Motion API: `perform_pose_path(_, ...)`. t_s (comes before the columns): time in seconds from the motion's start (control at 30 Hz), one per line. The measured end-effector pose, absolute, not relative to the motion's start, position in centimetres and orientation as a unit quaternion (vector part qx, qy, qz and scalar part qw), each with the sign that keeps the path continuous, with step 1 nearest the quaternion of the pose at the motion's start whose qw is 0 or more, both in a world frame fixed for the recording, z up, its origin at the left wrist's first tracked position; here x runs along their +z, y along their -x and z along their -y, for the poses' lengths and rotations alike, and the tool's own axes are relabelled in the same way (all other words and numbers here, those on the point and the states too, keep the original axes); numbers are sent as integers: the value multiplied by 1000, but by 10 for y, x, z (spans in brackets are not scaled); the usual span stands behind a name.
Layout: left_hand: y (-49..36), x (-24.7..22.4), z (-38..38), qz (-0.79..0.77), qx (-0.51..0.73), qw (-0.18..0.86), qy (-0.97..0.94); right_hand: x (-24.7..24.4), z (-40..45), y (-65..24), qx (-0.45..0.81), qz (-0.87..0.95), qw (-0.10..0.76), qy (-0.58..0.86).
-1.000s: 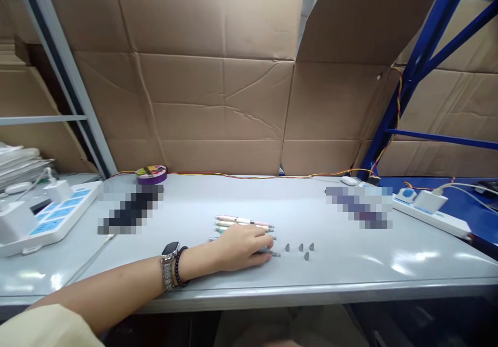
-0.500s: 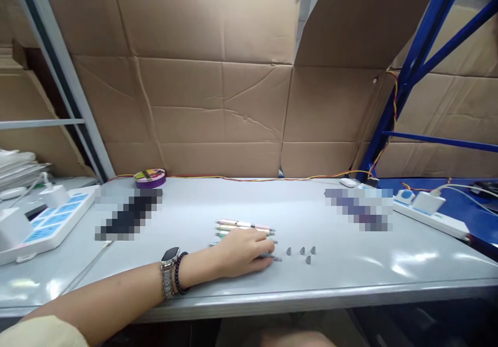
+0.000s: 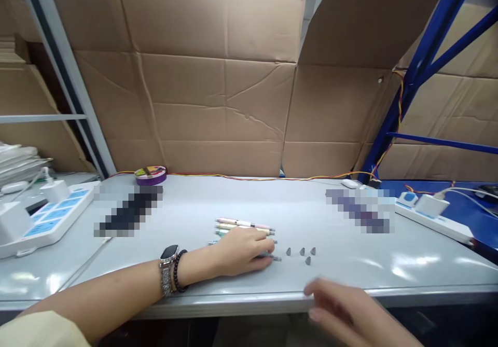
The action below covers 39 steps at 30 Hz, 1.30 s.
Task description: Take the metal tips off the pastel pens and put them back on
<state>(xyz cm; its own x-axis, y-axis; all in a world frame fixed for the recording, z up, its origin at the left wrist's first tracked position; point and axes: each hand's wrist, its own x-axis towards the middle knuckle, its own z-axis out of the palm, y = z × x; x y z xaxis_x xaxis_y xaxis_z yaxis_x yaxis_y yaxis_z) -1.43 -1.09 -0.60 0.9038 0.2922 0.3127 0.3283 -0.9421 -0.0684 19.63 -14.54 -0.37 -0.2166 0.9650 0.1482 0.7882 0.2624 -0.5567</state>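
Observation:
My left hand (image 3: 243, 251), with a watch and a dark beaded bracelet at the wrist, rests on the table. Its fingers are closed around a pen (image 3: 275, 258), whose metal end sticks out to the right; the rest is hidden by the hand. Just behind it several slim pens (image 3: 235, 223) lie side by side, partly covered. To the right of the pens stand several small grey cone-shaped pieces (image 3: 302, 252). My right hand (image 3: 342, 305) is over the table's front edge, slightly blurred, its thumb and forefinger apart with nothing visible between them.
A purple roll of tape (image 3: 151, 176) lies at the back left. Power strips with white plugs are at the left (image 3: 58, 214) and right (image 3: 438, 220). Two blurred-out items lie on the table (image 3: 218, 194). A cardboard wall (image 3: 218, 87) stands behind.
My right hand has come into view from the lower right, up to the table's front edge. My left hand stays in place on the pen. The view has shifted slightly.

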Motion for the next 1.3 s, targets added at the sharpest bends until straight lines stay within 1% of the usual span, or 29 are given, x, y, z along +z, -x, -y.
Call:
perform_pose_path(0.1,14,-6,11,163,-144,54,974,-2,130,-206,88,680,296,665)
perform_pose_path(0.17,13,-5,12,160,-141,46,976,-10,119,-204,61,660,305,684)
perform_pose_path(0.23,13,-2,12,158,-142,49,976,-18,111,-200,52,648,299,699)
perform_pose_path(0.33,17,8,12,166,-130,94,973,-24,107,-198,45,647,287,704)
perform_pose_path(0.4,21,15,11,176,-102,128,971,-24,108,-199,52,654,281,701)
perform_pose_path(0.5,28,23,10,181,-58,140,972,-20,110,-201,68,658,294,690)
perform_pose_path(0.6,29,24,11,164,-52,143,975,-16,113,-196,78,653,369,657)
perform_pose_path(0.7,24,21,15,170,-72,140,973,-15,115,-183,85,596,488,633)
perform_pose_path(0.8,19,16,19,199,-91,84,972,-18,112,-170,113,527,594,597)
perform_pose_path(0.87,17,13,22,226,-94,31,969,-21,108,-164,158,517,627,561)
perform_pose_path(0.97,17,9,25,255,-82,-16,963,-23,105,-163,201,528,629,534)
perform_pose_path(1.17,18,8,28,251,-74,-62,963,-24,108,-170,225,599,552,535)
perform_pose_path(1.3,18,7,28,246,-84,-58,964,-27,108,-171,222,583,564,542)
